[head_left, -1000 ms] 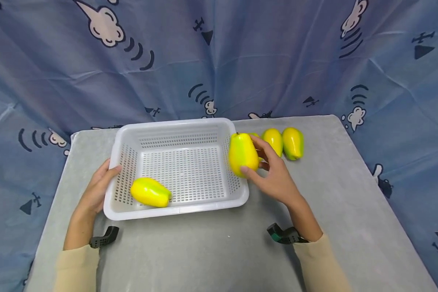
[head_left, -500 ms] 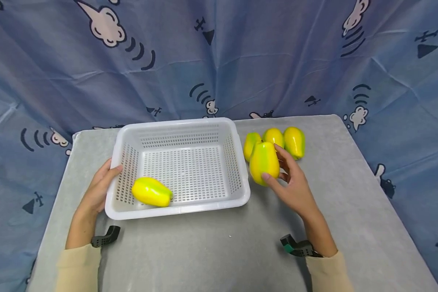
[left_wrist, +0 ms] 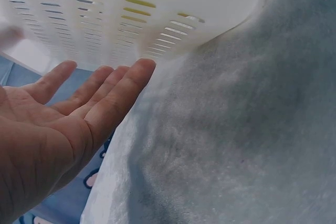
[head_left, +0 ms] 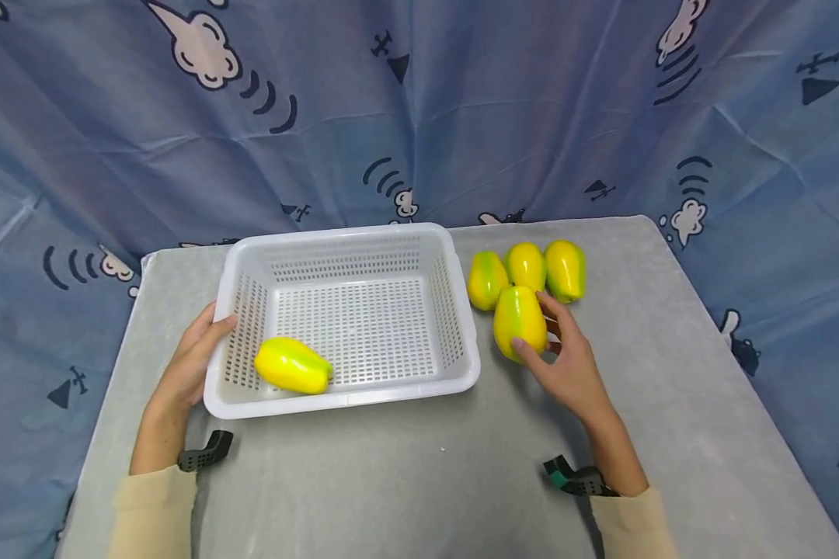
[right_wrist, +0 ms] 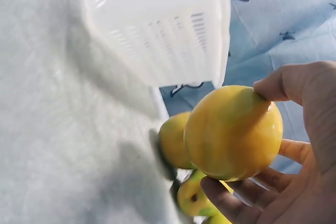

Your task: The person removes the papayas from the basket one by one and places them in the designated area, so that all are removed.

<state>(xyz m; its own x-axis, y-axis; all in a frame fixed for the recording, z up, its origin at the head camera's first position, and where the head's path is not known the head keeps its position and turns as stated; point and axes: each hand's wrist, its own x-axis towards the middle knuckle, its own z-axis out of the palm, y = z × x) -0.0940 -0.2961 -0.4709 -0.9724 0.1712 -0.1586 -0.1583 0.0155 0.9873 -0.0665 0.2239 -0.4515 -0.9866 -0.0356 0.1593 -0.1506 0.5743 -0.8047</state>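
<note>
A white plastic basket [head_left: 349, 398] with slotted walls stands on the table, one yellow-green papaya [head_left: 293, 366] lying on its side within. My left hand [head_left: 190, 359] grips the basket's left end, thumb over the rim; in the left wrist view the fingers [left_wrist: 118, 98] reach along its outer wall. Right of the basket, my right hand [head_left: 566, 359] holds another papaya [head_left: 520, 323] between thumb and fingers, stem end up. From the right wrist view this held papaya [right_wrist: 233, 135] shows its rounded end, with shadow on the table beyond it.
Three more papayas sit just behind the held one: a left papaya [head_left: 486, 281], a middle papaya [head_left: 527, 265] and a right papaya [head_left: 565, 270]. A blue patterned curtain [head_left: 335, 116] hangs along the back and sides of the grey table [head_left: 391, 481].
My right hand has moved right and slightly toward me with the papaya, from over the basket's right rim to beside it, uncovering the left papaya behind. My left hand stays on the basket.
</note>
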